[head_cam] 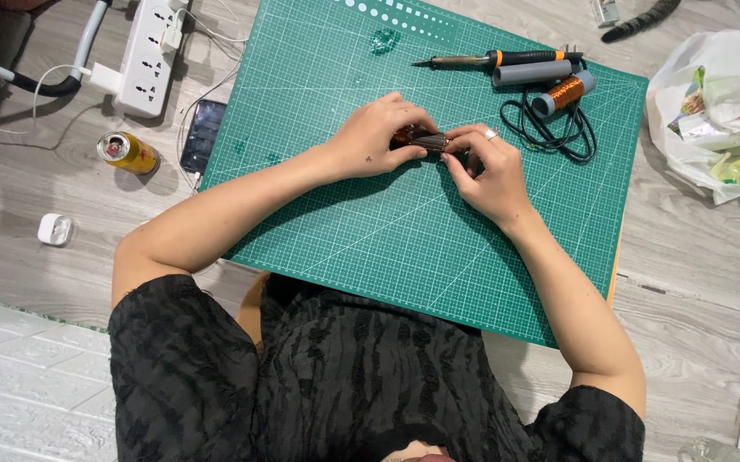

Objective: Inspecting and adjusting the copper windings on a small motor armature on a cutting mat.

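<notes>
Lots of stuff scattered around here. The green cutting mat (404, 231) takes up the middle of the frame, sitting on a grey wood-look floor. Along its upper right edge there's a soldering iron (498, 60) with an orange and black handle, a grey tube (534, 74) right under it, and a spool of copper wire (563, 93) lying on a coil of black cable (558, 133). Upper left, off the mat, there's a white power strip (149, 56), a phone (204, 133) tucked against the mat's edge, a yellow drink can (128, 153) on its side, and a small white charger block (54, 229) further down. A white plastic bag (716, 107) with wrappers sits at the right edge. None of it gets in the hands' way.

Both hands meet just above the centre of the mat. The left hand (374, 141) and right hand (489, 171) are both curled shut around a small copper-wound part (425, 139) with a dark ribbed metal bit in the middle. It sits right between the two sets of fingertips, pinched from both sides, mostly covered by fingers, so I can't tell its full shape. It's low over the mat; can't tell if it touches.
</notes>
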